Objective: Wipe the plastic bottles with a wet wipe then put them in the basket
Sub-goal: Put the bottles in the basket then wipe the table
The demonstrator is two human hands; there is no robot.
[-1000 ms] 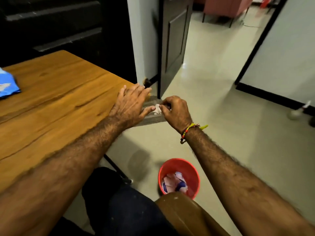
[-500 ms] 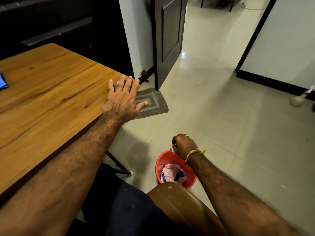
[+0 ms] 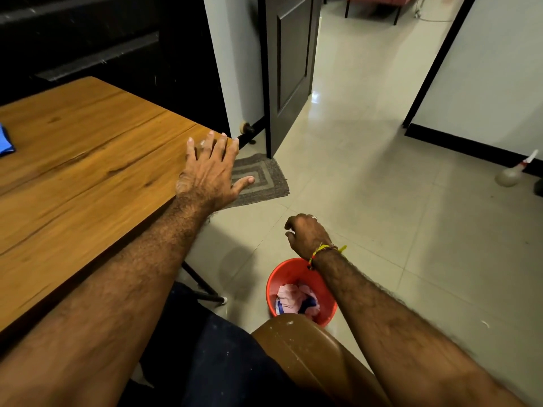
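Head view, looking down from a seated person. Wooden tabletop (image 3: 88,171) fills the left side. Left hand (image 3: 210,174) lies flat at the tabletop's right corner, fingers straight & spread, thumb sticking out past the edge over a grey doormat (image 3: 258,177) on the floor. It holds nothing.

Right hand (image 3: 307,233) hangs in the air above the floor, just beyond the far rim of a red basket (image 3: 273,286); fingers loosely curled, nothing visible in them. A coloured thread band (image 3: 323,251) circles the wrist.

The basket stands on the pale tiled floor (image 3: 411,230), right of the person's dark-clothed lap & beside a brown chair edge (image 3: 308,348). Inside: crumpled pink/white/blue stuff, can't tell what. No bottle can be made out in it for sure.

Blue item (image 3: 6,141) at tabletop's left edge, mostly cut off. Whitish spray bottle (image 3: 514,171) on the floor at far right, near the wall. Dark door (image 3: 291,63) stands open ahead.
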